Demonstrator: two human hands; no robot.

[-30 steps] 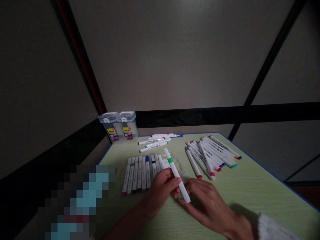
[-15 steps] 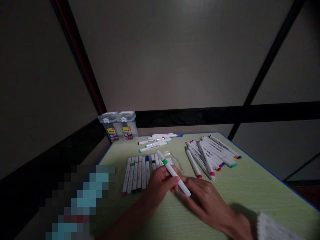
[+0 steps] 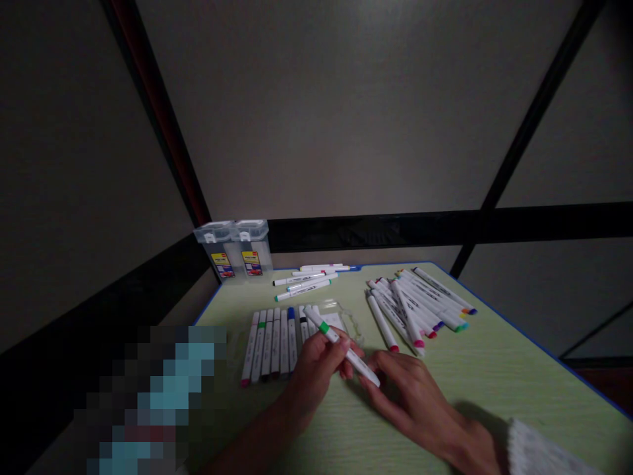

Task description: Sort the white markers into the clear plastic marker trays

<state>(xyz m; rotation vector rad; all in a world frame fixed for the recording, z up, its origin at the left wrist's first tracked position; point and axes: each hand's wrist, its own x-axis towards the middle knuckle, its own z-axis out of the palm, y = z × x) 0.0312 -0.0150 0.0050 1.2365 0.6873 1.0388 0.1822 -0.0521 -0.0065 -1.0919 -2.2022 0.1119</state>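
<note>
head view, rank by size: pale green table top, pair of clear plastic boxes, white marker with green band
pale green table top
pair of clear plastic boxes, farther off
white marker with green band, nearer, so unsure

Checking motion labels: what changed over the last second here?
The green-banded marker, gripped by the left hand with the right hand at its near end, tipped lower; its far tip swung left and down towards the row of markers. Both hands shifted slightly. Row, loose pile and boxes unchanged.
</note>
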